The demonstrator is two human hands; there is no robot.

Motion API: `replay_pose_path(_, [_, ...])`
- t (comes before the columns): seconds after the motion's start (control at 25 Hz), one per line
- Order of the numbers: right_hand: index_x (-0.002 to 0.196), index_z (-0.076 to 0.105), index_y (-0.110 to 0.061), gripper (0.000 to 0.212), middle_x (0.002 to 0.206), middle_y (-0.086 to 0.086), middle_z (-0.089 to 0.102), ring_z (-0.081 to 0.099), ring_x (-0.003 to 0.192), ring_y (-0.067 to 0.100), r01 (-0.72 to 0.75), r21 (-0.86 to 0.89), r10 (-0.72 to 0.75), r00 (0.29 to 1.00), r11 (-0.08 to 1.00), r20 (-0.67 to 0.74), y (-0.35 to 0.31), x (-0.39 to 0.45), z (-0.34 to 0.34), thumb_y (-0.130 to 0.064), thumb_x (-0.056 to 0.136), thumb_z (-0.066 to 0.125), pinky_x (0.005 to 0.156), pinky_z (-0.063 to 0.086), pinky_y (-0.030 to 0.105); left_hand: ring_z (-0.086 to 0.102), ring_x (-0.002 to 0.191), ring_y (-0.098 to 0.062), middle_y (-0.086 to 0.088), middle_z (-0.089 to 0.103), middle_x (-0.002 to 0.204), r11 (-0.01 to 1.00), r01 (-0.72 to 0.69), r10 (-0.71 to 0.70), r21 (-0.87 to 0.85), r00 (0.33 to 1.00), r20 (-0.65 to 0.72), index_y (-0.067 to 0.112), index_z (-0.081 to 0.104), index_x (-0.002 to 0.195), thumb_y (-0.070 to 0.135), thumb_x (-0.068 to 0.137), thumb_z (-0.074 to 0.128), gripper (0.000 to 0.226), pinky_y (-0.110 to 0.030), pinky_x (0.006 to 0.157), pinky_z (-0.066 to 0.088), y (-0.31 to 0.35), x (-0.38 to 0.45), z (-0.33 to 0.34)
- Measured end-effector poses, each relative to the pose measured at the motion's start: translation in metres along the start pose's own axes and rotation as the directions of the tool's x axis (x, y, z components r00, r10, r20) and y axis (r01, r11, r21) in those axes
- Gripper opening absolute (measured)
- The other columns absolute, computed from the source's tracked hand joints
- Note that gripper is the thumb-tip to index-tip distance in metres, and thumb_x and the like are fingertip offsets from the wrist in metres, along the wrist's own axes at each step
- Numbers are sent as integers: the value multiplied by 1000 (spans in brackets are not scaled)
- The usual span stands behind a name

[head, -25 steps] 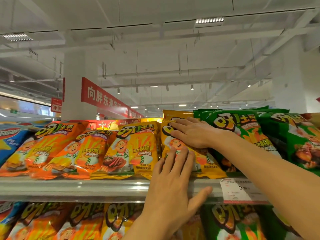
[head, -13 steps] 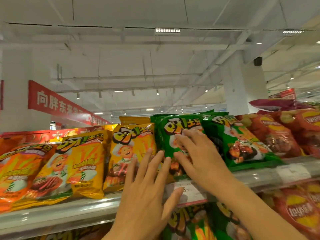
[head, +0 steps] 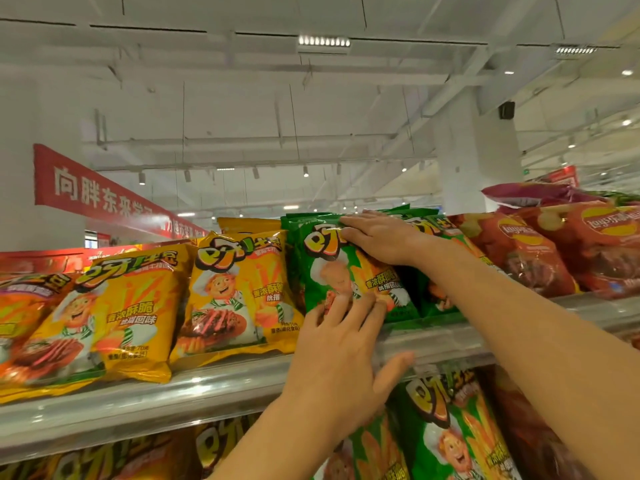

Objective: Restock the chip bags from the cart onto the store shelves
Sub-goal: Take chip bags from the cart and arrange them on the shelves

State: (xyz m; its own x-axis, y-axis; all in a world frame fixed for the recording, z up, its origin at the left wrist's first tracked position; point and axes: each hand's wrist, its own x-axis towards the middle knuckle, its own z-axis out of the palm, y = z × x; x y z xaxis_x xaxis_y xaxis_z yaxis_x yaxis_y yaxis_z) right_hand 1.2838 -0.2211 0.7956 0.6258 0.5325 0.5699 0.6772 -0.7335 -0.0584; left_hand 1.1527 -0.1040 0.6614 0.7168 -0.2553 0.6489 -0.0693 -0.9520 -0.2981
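Observation:
A green chip bag (head: 329, 268) stands at the front of the top shelf (head: 214, 386), between yellow bags and more green ones. My right hand (head: 377, 237) lies flat across its top edge, fingers straight and pointing left. My left hand (head: 341, 358) is raised in front of the shelf rail, its straight fingertips touching the bag's lower part, thumb spread out to the right. The cart is out of view.
Yellow chip bags (head: 239, 292) and orange ones (head: 20, 327) fill the shelf to the left. Red bags (head: 540, 258) are stacked on the right. More green bags (head: 450, 427) hang on the shelf below. A red banner (head: 104, 199) hangs behind.
My view has swung right along the shelf. Both hands moved from the yellow bag to the green one; the right hand rose from the green bag's face to its top edge.

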Motion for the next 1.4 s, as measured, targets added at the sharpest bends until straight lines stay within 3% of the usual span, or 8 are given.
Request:
replay_pose_path(0.2, [159, 25, -27, 57, 167, 7, 22, 19, 153, 31, -113, -114, 87, 972, 987, -216, -12, -12, 13, -48, 107, 33, 122, 24, 53, 13, 151, -11, 20, 21, 162, 997, -15, 14, -73, 1000, -19, 40, 16, 158, 80, 90, 8, 79, -35, 120, 20, 1, -5, -4])
replay_pose_path(0.32, [150, 39, -25, 50, 149, 9, 42, 41, 136, 30, -72, 140, 125, 898, 988, -421, -22, -53, 35, -38, 102, 45, 105, 44, 47, 8, 150, -16, 14, 12, 159, 969, 133, -143, -206, 989, -36, 42, 16, 153, 79, 89, 16, 74, -36, 120, 25, -4, -1, -12])
replay_pose_path(0.4, [151, 36, -28, 50, 143, 9, 43, 46, 129, 31, -91, 268, 180, 928, 959, -325, -22, -78, 43, -40, 103, 43, 101, 46, 47, 7, 152, -27, 11, -1, 162, 939, 233, -239, -254, 971, 6, 46, 2, 149, 72, 93, 30, 68, -44, 119, 29, -5, 8, -17])
replay_pose_path(0.56, [158, 24, -34, 58, 156, 7, 34, 39, 142, 29, -174, 401, 226, 971, 899, -85, -18, -103, 37, -55, 105, 33, 111, 37, 47, 27, 146, -29, 9, -3, 165, 938, 226, -217, -264, 974, 61, 44, -1, 154, 68, 94, 37, 75, -44, 112, 38, 1, 15, -20])
replay_pose_path(0.8, [136, 61, -24, 38, 137, 0, 60, 48, 131, 20, -72, 157, 149, 811, 985, -566, 23, -130, 13, -38, 106, 41, 108, 41, 41, 2, 154, -25, 5, 7, 166, 985, 171, -171, 10, 985, -20, 35, 9, 158, 73, 90, 10, 77, -45, 121, 22, 11, 3, -20])
replay_pose_path(1.08, [161, 22, -28, 64, 170, -9, 7, -4, 157, 10, -167, -31, 160, 975, 985, -154, 44, -149, 55, -57, 104, 17, 127, -4, 43, -5, 156, -24, 5, 1, 169, 996, 77, -79, 51, 996, 43, 36, 0, 160, 73, 81, -13, 89, -48, 125, 7, 27, 0, -5])
replay_pose_path(1.24, [162, 11, -31, 71, 171, -9, 2, -11, 156, 8, -107, -92, 79, 960, 990, -268, 27, -173, 74, -64, 99, 7, 127, -5, 46, 23, 153, -30, -3, 30, 164, 997, -7, 10, 74, 999, -31, 21, 28, 159, 63, 95, 17, 77, -57, 121, 22, 27, -25, 1])
replay_pose_path(1.4, [155, 38, -17, 57, 165, -1, 29, 13, 156, 12, 76, 78, -32, 887, 994, -461, 13, -214, 110, -45, 105, 37, 128, 12, 39, 31, 150, -27, -4, 47, 153, 976, -218, 212, -28, 968, -131, 19, 47, 149, 49, 100, 40, 57, -56, 119, 26, 32, -82, 36])
